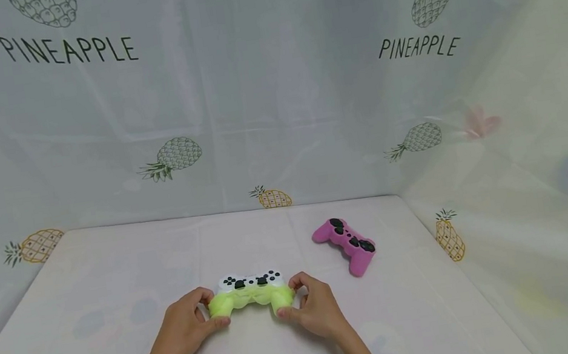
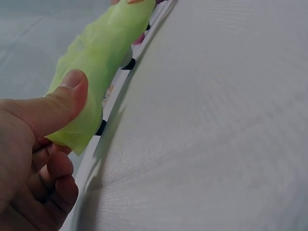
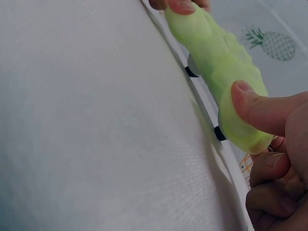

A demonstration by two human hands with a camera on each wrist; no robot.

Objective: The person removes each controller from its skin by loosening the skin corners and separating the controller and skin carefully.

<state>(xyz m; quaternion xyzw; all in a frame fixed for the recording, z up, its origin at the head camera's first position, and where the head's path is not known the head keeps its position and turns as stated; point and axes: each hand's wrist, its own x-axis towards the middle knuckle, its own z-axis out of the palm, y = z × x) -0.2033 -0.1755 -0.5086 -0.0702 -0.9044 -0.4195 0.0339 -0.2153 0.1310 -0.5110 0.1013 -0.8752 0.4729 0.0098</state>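
Observation:
A white game controller [image 1: 250, 279] with black buttons and sticks sits in the middle of the table. A yellow-green soft cover [image 1: 251, 295] wraps its grips and lower half, while the top face stays white. At the left grip my left hand [image 1: 187, 325] pinches the cover between thumb and fingers. My right hand [image 1: 317, 308] holds the other grip the same way. From the left wrist side, the thumb presses flat on the wrinkled cover [image 2: 103, 53]. Both thumbs lie on the cover [image 3: 211, 48] in the right wrist view, and black parts of the controller show along its edge.
A pink controller [image 1: 361, 260] with black buttons lies tilted on the table, behind and right of my right hand. White cloth [image 1: 113, 288] covers the table. Pineapple-print curtains [image 1: 271, 93] hang at the back and sides.

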